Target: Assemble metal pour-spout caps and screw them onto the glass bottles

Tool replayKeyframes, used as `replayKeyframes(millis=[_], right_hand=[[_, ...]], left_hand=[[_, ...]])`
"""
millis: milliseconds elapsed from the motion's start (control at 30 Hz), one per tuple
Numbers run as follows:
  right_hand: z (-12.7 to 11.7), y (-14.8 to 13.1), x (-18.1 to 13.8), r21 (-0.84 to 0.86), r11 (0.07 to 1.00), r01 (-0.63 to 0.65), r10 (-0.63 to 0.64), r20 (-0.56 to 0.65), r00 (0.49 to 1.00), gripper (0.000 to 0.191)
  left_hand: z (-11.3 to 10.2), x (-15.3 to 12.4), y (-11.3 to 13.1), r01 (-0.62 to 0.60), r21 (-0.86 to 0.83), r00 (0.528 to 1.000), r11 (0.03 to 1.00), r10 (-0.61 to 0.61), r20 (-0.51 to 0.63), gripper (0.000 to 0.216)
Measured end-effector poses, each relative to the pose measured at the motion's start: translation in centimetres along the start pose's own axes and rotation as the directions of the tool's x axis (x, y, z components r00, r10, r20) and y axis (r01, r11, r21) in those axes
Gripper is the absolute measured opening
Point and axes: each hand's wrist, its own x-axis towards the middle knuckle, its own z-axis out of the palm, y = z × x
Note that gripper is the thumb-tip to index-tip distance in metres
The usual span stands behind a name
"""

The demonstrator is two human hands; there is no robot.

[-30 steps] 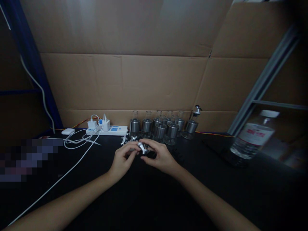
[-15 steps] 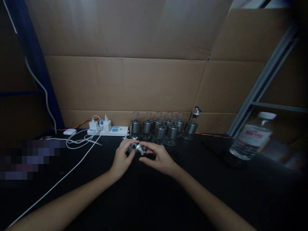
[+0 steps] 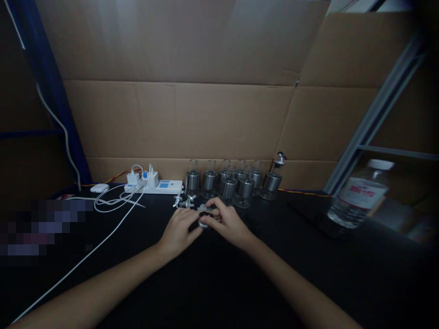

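My left hand [image 3: 178, 230] and my right hand [image 3: 228, 223] meet over the black table, fingers pinched together on a small silver metal part [image 3: 203, 222]. The part sits low, close to the tabletop, and most of it is hidden by the fingers. Just beyond the hands lie two more small silver spout-like parts [image 3: 183, 201]. Behind them stands a cluster of several glass bottles with metal collars [image 3: 227, 184]; one at the right end [image 3: 272, 179] carries a silver pourer on top.
A white power strip [image 3: 161, 185] with plugged chargers and white cables [image 3: 113, 201] lies at the back left. A plastic water bottle [image 3: 356, 194] stands at the right. Cardboard walls [image 3: 178, 114] close the back; a metal frame [image 3: 373, 119] slants at right.
Both hands have come down toward the table with the silver part and closed more tightly round it. The part was held higher and plainer to see before.
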Motion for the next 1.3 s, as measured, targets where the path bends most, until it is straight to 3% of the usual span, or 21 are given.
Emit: replayKeyframes(millis=[133, 267, 367, 500, 900, 1300], right_hand=[[-0.6, 0.0, 0.3, 0.115, 0.993, -0.025, 0.031, -0.044, 0.999, 0.020], [-1.6, 0.4, 0.9, 0.364, 0.924, -0.118, 0.173, -0.123, 0.977, 0.019], [-1.9, 0.5, 1.0, 0.531, 0.832, -0.163, 0.247, -0.091, 0.965, 0.016], [-1.6, 0.5, 1.0, 0.625, 0.761, -0.172, 0.255, -0.044, 0.966, 0.014], [-1.3, 0.5, 0.8, 0.653, 0.736, -0.181, 0.235, 0.005, 0.972, 0.012], [-3.5, 1.5, 1.3, 0.442, 0.884, -0.150, 0.242, -0.160, 0.957, 0.004]], left_hand=[[0.0, 0.1, -0.2, 0.084, -0.103, 0.994, 0.991, -0.091, -0.067, 0.020], [-0.1, 0.2, -0.6, 0.155, -0.183, 0.975, 0.971, -0.180, -0.129, 0.022], [-0.1, 0.2, -0.6, 0.167, -0.178, 0.972, 0.970, -0.192, -0.137, 0.021], [0.0, 0.2, -0.7, 0.170, -0.105, 0.967, 0.980, -0.187, -0.175, 0.020], [-0.2, 0.1, -0.4, 0.162, -0.072, 0.970, 0.984, -0.173, -0.172, 0.019], [-0.1, 0.1, -0.5, 0.133, -0.044, 0.978, 0.990, -0.138, -0.153, 0.018]])
